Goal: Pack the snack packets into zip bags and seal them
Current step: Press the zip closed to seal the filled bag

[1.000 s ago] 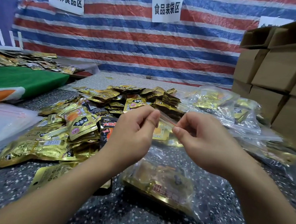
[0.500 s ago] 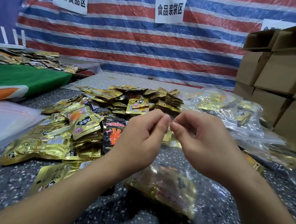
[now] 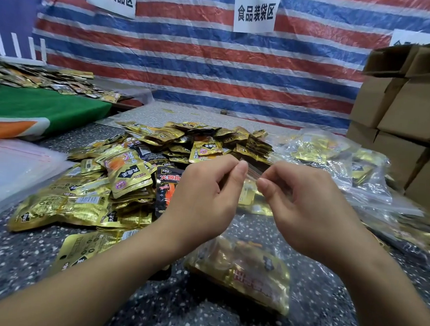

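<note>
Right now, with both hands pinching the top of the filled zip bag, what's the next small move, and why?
Probably slide the pinching fingers outward along the zip strip to press it closed: the left hand and right hand hold it near its middle, and the zip bag already hangs full of snack packets.

Packing workshop: zone signs [image 3: 256, 11], stacked cartons [image 3: 403, 107]

Single view only, head-worn wide-angle camera, looking forward and down across a speckled table [image 3: 36, 260]. Both hands sit close to the lens at frame centre: left hand [image 3: 203, 200], right hand [image 3: 305, 207], forearms entering from 7 and 5 o'clock. Striped tarp wall [image 3: 203, 60] faces the camera at 12 o'clock, farther off. Cardboard boxes [image 3: 410, 113] at 2 o'clock. Edges bow from lens distortion.
</note>
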Demonstrator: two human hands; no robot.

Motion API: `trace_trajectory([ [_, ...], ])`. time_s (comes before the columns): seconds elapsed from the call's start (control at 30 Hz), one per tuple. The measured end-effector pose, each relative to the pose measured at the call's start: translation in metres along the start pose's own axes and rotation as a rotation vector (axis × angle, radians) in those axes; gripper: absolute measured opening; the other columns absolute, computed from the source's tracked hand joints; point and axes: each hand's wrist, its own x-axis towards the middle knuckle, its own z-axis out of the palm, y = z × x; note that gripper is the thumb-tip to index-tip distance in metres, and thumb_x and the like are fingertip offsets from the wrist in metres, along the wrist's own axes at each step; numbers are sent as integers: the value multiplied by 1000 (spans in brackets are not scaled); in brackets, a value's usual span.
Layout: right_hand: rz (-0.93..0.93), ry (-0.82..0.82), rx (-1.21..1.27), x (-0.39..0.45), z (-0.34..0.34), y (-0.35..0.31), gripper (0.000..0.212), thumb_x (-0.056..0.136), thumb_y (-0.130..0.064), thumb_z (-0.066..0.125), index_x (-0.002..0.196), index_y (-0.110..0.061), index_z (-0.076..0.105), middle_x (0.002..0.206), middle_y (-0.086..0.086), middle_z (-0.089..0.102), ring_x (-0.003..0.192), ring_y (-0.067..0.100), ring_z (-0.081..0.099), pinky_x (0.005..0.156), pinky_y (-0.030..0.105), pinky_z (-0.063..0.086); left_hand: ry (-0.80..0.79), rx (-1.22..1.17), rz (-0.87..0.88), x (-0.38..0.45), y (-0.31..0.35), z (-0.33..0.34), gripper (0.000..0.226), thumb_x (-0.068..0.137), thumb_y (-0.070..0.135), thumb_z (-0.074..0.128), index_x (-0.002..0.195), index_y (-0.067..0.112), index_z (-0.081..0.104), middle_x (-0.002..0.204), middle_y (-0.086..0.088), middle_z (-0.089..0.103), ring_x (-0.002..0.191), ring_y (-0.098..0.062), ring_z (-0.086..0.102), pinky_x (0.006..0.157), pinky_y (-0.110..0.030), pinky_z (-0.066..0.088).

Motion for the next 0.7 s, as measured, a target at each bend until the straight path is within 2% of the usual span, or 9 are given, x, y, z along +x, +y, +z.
trace_trajectory([
  [0.1,16,-16,-8,1,-1,2,19,93,-37,56,78,-27,60,64,-13,58,61,8,53,55,36,46,25,15,2,1,-3,-2,38,101,22,47,72,2,59,57,-4,49,54,-18,43,50,-28,28],
  [0.17,30,-28,-9,2,-3,6,20,95,-35,58,76,-30,59,65,-14,58,65,7,54,54,33,41,33,17,-12,3,-5,-3,37,103,19,47,73,2,59,58,-6,50,53,-18,43,50,-31,29],
  [0.27,51,-54,-28,1,-6,11,24,96,-34,57,72,-35,53,68,-15,57,68,5,53,55,31,37,51,21,-35,6,-9,-6,35,103,18,48,72,6,58,59,-2,51,54,-16,42,49,-29,28],
  [0.47,64,-61,-59,5,-10,21,21,98,-34,55,78,-27,59,69,-14,57,63,3,50,54,30,33,120,23,-91,15,-20,-14,34,104,22,47,76,7,60,61,-4,53,54,-16,45,49,-34,32],
  [0.63,68,-55,-55,4,-14,32,21,97,-33,54,78,-26,59,69,-14,57,62,3,50,54,29,32,181,-13,-141,20,-27,-20,34,104,24,47,80,6,61,66,-11,57,61,-29,59,52,-48,47],
  [0.7,71,-51,-46,4,-15,36,22,97,-33,54,76,-26,58,68,-11,59,62,4,51,53,28,32,204,14,-150,22,-29,-23,34,104,25,47,81,5,62,65,-8,56,60,-23,57,53,-45,44],
])
